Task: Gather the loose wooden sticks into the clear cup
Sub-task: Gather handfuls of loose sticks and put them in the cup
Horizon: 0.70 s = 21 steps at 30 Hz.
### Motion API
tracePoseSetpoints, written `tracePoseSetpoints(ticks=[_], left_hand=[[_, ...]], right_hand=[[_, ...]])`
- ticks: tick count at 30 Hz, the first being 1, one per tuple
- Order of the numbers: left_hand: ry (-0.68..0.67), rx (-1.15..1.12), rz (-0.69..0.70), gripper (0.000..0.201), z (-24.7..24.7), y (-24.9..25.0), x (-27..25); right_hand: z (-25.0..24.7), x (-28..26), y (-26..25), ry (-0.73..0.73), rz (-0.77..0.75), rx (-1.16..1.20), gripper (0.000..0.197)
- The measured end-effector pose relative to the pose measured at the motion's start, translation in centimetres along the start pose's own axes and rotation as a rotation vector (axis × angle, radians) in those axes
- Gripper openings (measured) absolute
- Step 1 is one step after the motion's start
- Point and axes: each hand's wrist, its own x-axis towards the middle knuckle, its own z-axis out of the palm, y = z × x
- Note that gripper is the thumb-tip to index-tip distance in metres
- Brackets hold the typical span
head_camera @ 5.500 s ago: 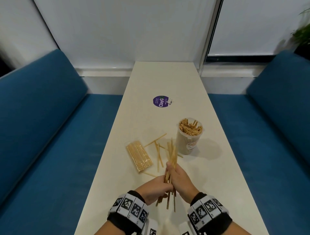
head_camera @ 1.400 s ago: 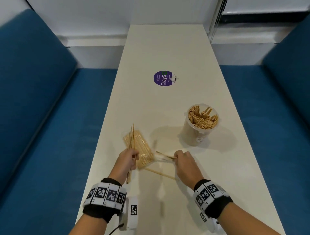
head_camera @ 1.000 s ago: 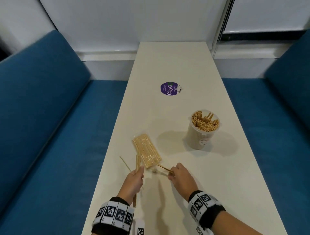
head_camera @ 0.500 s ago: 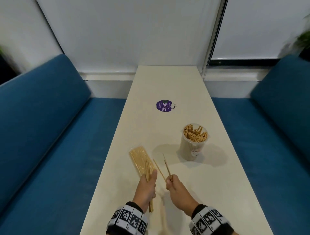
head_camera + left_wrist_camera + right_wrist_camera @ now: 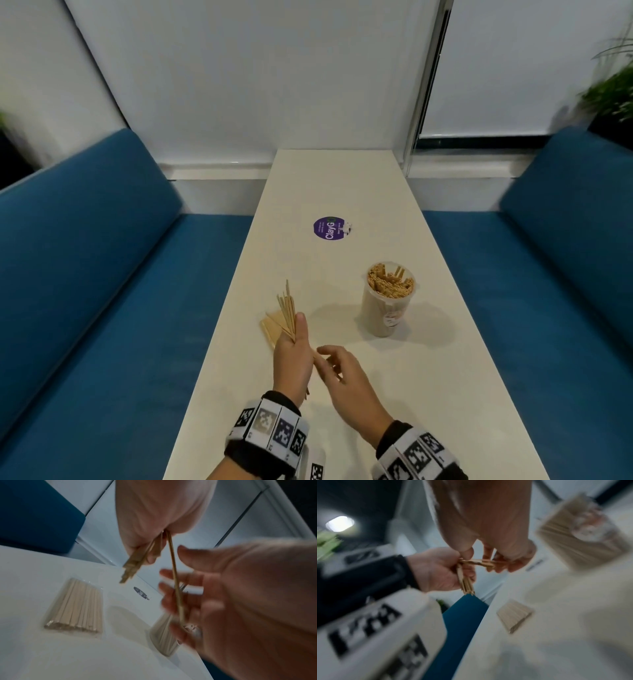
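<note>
My left hand [image 5: 294,346] grips a fanned bundle of wooden sticks [image 5: 287,313] that points up and away over the table. In the left wrist view the bundle [image 5: 132,566] juts from the fist, and one longer stick [image 5: 176,588] slants down across the fingers of my right hand [image 5: 223,601]. My right hand [image 5: 330,361] is close against the left one, thumb and fingertips lightly pinching that stick [image 5: 479,562]. The clear cup [image 5: 388,308] stands upright to the right, packed with sticks. The right wrist view is blurred.
A sealed packet of sticks [image 5: 75,604] lies flat on the cream table [image 5: 428,394], half hidden behind my left hand in the head view. A purple round sticker [image 5: 329,229] sits farther up the table. Blue benches [image 5: 102,291] flank both long edges.
My right hand has brought its sticks across to the left hand. The left bundle now stands higher and fans out. No loose sticks show on the table any more.
</note>
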Motion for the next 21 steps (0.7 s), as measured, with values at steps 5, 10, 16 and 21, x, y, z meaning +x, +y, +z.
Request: tracePoseSetpoints(ticks=[5,10,16,21], left_hand=[[0.014,-0.026,0.158,0.047,0.2,1.2,-0.9],[-0.008,-0.058,0.224,0.036,1.2,1.9,-2.3],[-0.223,0.006,0.164,0.027,0.7,1.9,-3.0],[-0.617,0.060,0.032,0.015,0.7,1.0,-3.8]], right_hand=[[-0.5,0.6,-0.7,-0.095,0.492,0.677,0.026],[-1.3,0.6,-2.9,-0.182,0.531,0.908,0.031],[-3.4,0.5,-2.7,-0.151,0.222,0.376,0.062],[-5.3,1.3,-4.5,-0.094,-0.024,0.328,0.057]])
